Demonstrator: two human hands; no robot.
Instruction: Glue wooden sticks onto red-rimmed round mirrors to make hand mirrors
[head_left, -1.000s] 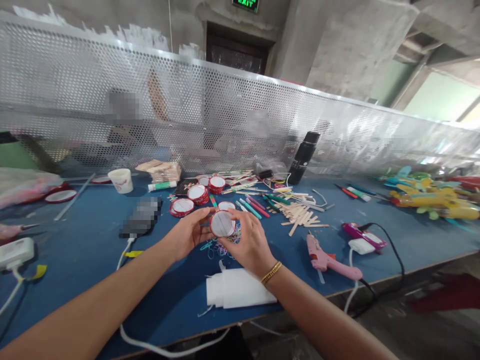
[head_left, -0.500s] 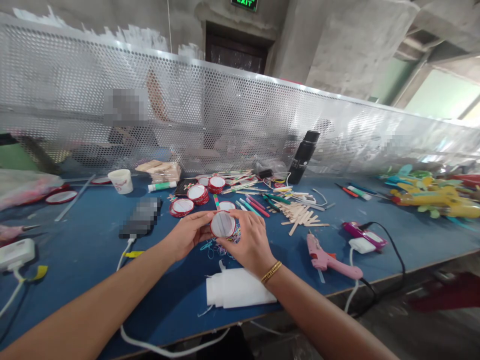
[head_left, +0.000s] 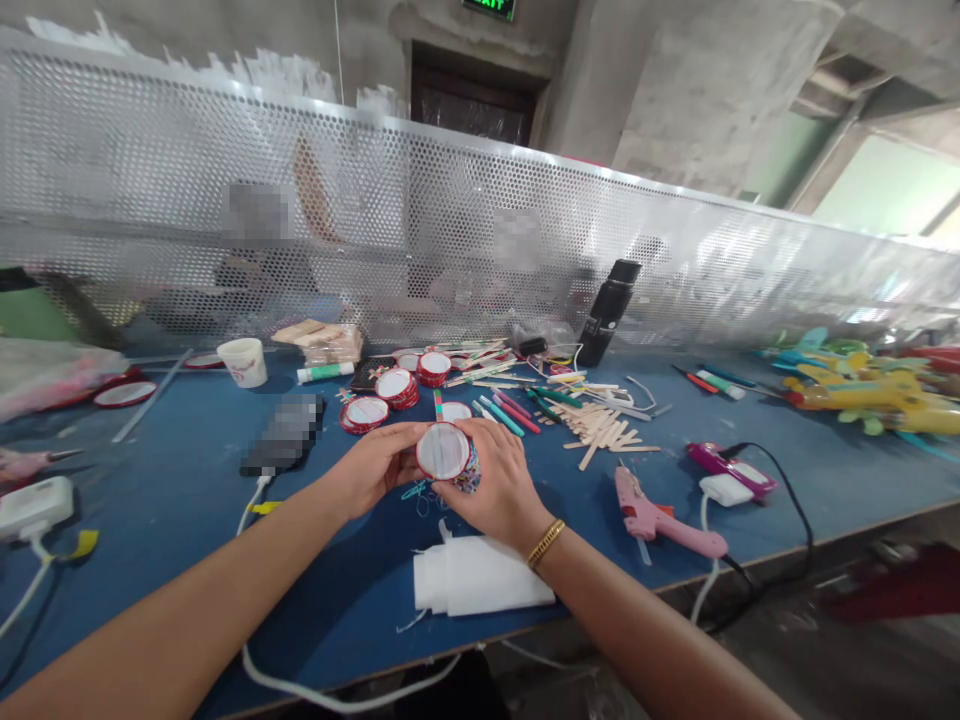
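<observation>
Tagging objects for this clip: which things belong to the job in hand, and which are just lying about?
Likely the job:
- red-rimmed disc, between left hand and right hand
- coloured strip showing above it
- stacked similar discs, probably

Apparently lying about:
- white cup
- black bottle
- dark phone-like device
</observation>
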